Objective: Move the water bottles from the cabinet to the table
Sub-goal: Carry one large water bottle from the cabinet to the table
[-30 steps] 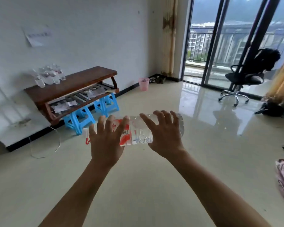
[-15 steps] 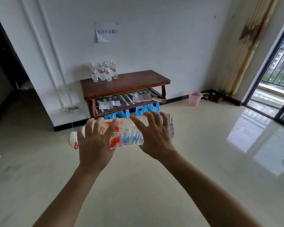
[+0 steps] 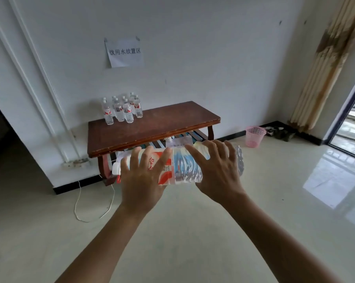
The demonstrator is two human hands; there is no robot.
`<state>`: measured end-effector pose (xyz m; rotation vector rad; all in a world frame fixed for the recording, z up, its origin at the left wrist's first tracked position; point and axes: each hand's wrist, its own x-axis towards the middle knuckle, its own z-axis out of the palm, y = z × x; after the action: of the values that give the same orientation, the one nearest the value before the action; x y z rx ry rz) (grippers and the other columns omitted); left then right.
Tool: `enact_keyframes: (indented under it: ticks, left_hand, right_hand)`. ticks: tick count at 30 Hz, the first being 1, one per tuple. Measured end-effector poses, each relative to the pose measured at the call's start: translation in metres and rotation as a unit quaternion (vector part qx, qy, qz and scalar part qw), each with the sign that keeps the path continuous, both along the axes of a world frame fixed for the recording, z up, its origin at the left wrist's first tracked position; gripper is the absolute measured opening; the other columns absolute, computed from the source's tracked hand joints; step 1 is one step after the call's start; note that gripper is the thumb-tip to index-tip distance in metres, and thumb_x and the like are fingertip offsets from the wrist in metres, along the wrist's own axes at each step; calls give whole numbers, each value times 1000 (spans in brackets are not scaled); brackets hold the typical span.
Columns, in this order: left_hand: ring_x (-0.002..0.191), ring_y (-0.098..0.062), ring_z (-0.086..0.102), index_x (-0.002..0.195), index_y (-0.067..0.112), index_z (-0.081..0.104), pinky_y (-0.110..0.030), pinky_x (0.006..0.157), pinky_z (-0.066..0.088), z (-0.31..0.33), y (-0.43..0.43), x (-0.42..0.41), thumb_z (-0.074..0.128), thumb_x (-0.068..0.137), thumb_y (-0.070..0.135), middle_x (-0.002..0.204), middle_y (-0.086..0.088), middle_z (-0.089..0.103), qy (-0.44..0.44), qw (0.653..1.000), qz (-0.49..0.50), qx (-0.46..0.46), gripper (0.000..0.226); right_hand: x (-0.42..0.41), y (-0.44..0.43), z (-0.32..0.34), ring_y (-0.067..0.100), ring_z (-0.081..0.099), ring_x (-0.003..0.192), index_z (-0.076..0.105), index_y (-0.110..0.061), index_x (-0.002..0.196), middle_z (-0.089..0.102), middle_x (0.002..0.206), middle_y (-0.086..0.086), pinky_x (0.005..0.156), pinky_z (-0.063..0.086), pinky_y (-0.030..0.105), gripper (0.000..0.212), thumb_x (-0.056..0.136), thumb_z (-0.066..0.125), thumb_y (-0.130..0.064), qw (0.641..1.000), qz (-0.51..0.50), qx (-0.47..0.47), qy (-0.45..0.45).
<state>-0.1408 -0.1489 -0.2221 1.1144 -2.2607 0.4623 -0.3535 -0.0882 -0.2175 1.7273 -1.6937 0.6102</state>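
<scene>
mid-task: our left grip (image 3: 141,176) & right grip (image 3: 217,172) both clasp a bottle (image 3: 184,168), undelivered; bottle batch (image 3: 121,109) already on worktop (image 3: 162,127); cabinet unseen.

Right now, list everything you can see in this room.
table: one, dark brown wood, against the wall
small water bottles: about nine, clear, red labels, table's back left corner
large water bottle: one, clear, red-and-white label, held sideways before the table
paper sign: one, white, wall above the table
basket: one, pink, floor right of the table
curtain: one, beige, far right
cable: one, white, floor left of the table
left hand: grips the labelled end
right hand: grips the clear end
</scene>
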Motion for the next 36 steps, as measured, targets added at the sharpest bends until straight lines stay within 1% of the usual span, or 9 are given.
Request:
enact_keyframes:
  ticks: [4,8,12,21,24,26,31,34,36]
  left_hand:
    - [126,-43,49,148,29,42,-63,94,45,4,-81,-59,91,62,48,137,-19,53,-25,999,19,4,102]
    - [126,-42,48,147,30,46,-62,96,42,13,-153,-94,89,67,46,138,-15,51,-30,998,39,-26,93]
    - [127,-42,48,147,29,47,-62,98,41,25,-241,-118,89,67,41,137,-16,51,-7,998,57,-40,91]
    - [130,-41,48,150,30,39,-61,101,39,-4,-461,-124,88,69,40,141,-14,51,33,996,59,-66,95]
    - [131,-40,47,149,28,46,-60,104,38,-7,-539,-123,92,64,38,143,-14,51,41,997,44,-54,98]
    - [129,-39,48,147,26,50,-60,102,39,-5,-597,-123,94,62,36,139,-14,53,58,996,29,-55,97]
    - [130,-37,48,147,29,44,-60,104,38,-6,-690,-137,93,63,35,139,-11,54,60,997,8,-43,98]
    - [131,-37,47,146,29,44,-57,104,35,-18,-741,-148,89,67,42,140,-8,54,56,998,1,-17,92]
    - [132,-36,47,146,29,47,-55,105,34,-29,-773,-157,85,70,48,140,-6,53,41,999,17,6,87]
  right_hand:
    - [-58,-88,-3,37,48,122,51,-30,142,54,129,14,112,27,58,106,48,98,-43,1000,-1,11,-11]
    - [-96,-168,5,34,52,116,55,-30,140,56,124,13,106,41,58,107,44,99,-46,999,19,17,-30]
    - [-124,-269,21,33,51,118,49,-34,143,53,125,11,108,37,57,111,44,98,-42,998,48,16,-23]
    - [-133,-493,7,32,49,119,42,-35,142,52,123,11,111,35,59,115,41,96,-36,997,65,32,11]
    - [-129,-567,7,32,51,119,44,-34,142,53,122,11,111,37,61,113,41,96,-34,996,61,58,8]
    - [-130,-620,8,33,53,119,45,-33,141,54,123,12,111,37,61,111,42,95,-32,997,57,44,3]
    - [-143,-708,7,36,52,126,44,-30,143,53,134,16,111,38,61,110,44,92,-26,995,39,87,-15]
    - [-157,-763,-7,41,47,136,43,-27,144,48,147,17,113,34,61,110,46,93,-34,992,41,118,-1]
    - [-166,-799,-20,36,50,133,42,-27,142,54,140,9,114,33,58,107,48,93,-38,989,48,136,-1]
